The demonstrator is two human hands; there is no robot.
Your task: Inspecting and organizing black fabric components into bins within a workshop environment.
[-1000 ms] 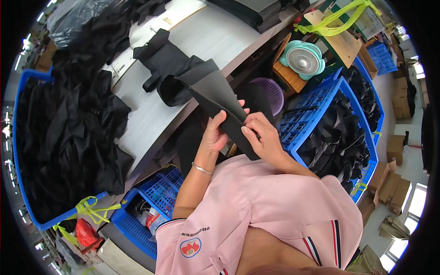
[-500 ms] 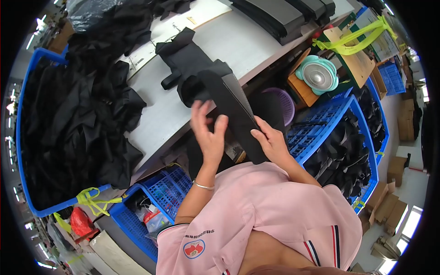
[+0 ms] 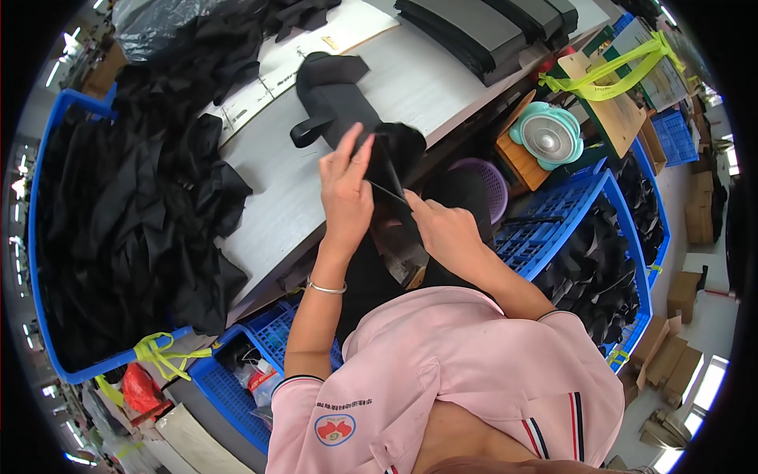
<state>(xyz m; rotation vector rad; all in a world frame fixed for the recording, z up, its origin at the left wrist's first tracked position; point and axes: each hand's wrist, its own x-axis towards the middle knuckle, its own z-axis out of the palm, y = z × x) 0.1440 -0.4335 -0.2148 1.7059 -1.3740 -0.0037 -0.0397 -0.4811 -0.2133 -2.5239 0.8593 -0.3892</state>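
Turned edge-on since half a second ago, the black foam panel (image 3: 392, 178) hangs over the worktop (image 3: 442, 87) edge. Left hand (image 3: 346, 193) and right hand (image 3: 444, 229) pinch it, seemingly mid-folding; next calls for steady alignment.

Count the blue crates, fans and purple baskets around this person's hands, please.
Blue crates: 4
Fans: 1
Purple baskets: 1
Total: 6
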